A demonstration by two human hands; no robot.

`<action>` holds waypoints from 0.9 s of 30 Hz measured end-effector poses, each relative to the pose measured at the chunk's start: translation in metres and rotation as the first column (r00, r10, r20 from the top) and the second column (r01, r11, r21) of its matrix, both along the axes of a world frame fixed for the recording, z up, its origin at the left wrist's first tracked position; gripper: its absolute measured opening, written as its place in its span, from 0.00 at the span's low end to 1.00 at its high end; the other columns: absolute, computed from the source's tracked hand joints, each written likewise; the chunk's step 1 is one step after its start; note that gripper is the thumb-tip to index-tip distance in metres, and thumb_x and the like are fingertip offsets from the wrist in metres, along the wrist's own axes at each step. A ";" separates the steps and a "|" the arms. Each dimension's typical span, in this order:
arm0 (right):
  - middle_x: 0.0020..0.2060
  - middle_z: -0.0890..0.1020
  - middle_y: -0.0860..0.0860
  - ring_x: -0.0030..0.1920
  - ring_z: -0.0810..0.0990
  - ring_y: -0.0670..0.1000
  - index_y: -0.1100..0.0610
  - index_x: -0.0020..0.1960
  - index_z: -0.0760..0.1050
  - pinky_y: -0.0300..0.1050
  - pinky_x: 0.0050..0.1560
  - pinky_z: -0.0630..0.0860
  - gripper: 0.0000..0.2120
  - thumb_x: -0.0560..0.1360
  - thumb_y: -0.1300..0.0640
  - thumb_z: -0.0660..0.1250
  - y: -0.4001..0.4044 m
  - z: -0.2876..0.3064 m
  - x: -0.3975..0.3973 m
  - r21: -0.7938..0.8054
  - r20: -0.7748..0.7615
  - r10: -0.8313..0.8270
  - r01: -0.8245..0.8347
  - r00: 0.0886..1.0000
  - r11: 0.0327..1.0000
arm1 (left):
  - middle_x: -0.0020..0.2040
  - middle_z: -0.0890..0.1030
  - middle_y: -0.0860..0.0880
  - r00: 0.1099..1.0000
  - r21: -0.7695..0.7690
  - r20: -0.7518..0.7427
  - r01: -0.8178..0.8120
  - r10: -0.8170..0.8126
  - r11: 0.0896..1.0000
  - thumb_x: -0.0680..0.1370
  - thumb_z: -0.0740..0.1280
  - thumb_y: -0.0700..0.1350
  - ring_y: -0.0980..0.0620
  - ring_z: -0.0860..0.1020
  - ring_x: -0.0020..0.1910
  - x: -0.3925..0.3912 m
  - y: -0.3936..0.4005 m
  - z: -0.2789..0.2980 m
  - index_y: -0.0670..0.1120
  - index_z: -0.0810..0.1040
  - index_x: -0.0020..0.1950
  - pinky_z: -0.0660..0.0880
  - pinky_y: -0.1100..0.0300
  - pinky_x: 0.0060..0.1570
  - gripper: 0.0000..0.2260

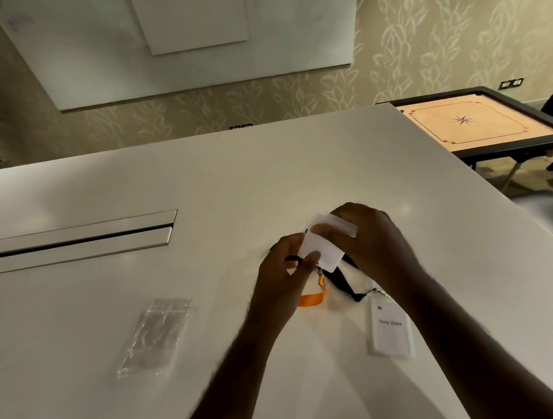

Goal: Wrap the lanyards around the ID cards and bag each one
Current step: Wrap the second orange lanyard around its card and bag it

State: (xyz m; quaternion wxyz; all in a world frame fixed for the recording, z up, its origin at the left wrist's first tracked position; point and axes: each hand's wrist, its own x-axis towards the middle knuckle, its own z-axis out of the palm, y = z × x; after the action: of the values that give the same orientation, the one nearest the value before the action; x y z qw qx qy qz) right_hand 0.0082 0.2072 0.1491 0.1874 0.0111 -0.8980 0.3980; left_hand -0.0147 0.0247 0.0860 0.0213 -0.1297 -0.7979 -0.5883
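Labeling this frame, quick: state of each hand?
Left hand: pinching the white ID card.
Right hand: holding the same card's far edge.

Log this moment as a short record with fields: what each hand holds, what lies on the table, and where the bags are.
left hand: pinches the white ID card at its near edge
right hand: grips the same card's far side
orange lanyard: hangs from the held card, its loop on the table
second ID card: flat on the table, black lanyard attached
clear bags: stacked left of the hands, untouched
bagged so far: none visible
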 end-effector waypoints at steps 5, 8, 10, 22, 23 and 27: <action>0.40 0.83 0.38 0.40 0.81 0.39 0.46 0.49 0.80 0.27 0.37 0.72 0.10 0.75 0.43 0.78 -0.006 0.000 -0.011 -0.231 0.017 0.118 -0.111 0.993 0.967 | 0.46 0.87 0.60 0.998 0.101 0.064 -0.014 0.007 0.995 0.77 0.76 0.45 0.61 0.85 0.46 0.000 -0.015 0.010 0.57 0.82 0.49 0.80 0.67 0.48 0.07; 0.52 0.88 0.46 0.50 0.87 0.41 0.53 0.64 0.77 0.35 0.45 0.81 0.27 0.71 0.41 0.78 -0.012 -0.012 -0.014 -0.505 0.071 0.213 -0.149 0.975 0.850 | 0.47 0.89 0.53 0.988 0.280 0.144 -0.092 0.053 0.956 0.76 0.78 0.42 0.54 0.87 0.48 0.003 -0.024 0.012 0.50 0.84 0.51 0.82 0.63 0.50 0.07; 0.55 0.88 0.51 0.55 0.88 0.47 0.57 0.70 0.74 0.40 0.50 0.83 0.34 0.70 0.42 0.78 -0.019 -0.027 -0.012 -0.558 0.165 0.298 -0.160 0.940 0.815 | 0.47 0.89 0.51 0.983 0.317 0.153 -0.150 0.105 0.937 0.75 0.79 0.46 0.53 0.87 0.47 0.006 -0.031 0.015 0.50 0.84 0.53 0.81 0.65 0.47 0.09; 0.49 0.89 0.48 0.54 0.88 0.50 0.51 0.63 0.78 0.50 0.60 0.83 0.19 0.74 0.53 0.77 -0.066 -0.079 0.001 -0.675 0.272 0.540 -0.242 0.797 0.697 | 0.44 0.89 0.48 0.940 0.331 0.229 -0.319 0.252 0.888 0.73 0.80 0.49 0.51 0.86 0.45 0.002 -0.061 0.016 0.48 0.84 0.51 0.81 0.56 0.46 0.10; 0.50 0.88 0.45 0.55 0.87 0.47 0.49 0.63 0.79 0.46 0.59 0.83 0.17 0.76 0.52 0.77 -0.070 -0.077 0.001 -0.651 0.277 0.539 -0.258 0.795 0.714 | 0.44 0.89 0.47 0.939 0.335 0.231 -0.323 0.255 0.885 0.74 0.79 0.49 0.49 0.86 0.45 0.002 -0.061 0.015 0.48 0.84 0.51 0.81 0.54 0.47 0.10; 0.55 0.86 0.41 0.59 0.83 0.39 0.47 0.59 0.82 0.39 0.59 0.80 0.10 0.79 0.50 0.76 -0.080 -0.072 0.003 -0.531 0.272 0.486 -0.292 0.830 0.795 | 0.44 0.89 0.47 0.939 0.313 0.230 -0.320 0.256 0.894 0.74 0.79 0.49 0.46 0.87 0.47 0.001 -0.065 0.015 0.47 0.83 0.51 0.82 0.50 0.51 0.11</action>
State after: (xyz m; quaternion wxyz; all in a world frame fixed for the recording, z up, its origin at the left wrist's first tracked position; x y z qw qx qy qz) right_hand 0.0108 0.1271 0.0773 -0.0886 0.0735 -0.7707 0.6267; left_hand -0.0132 -0.0408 0.1012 0.0575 0.0508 -0.6911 -0.7187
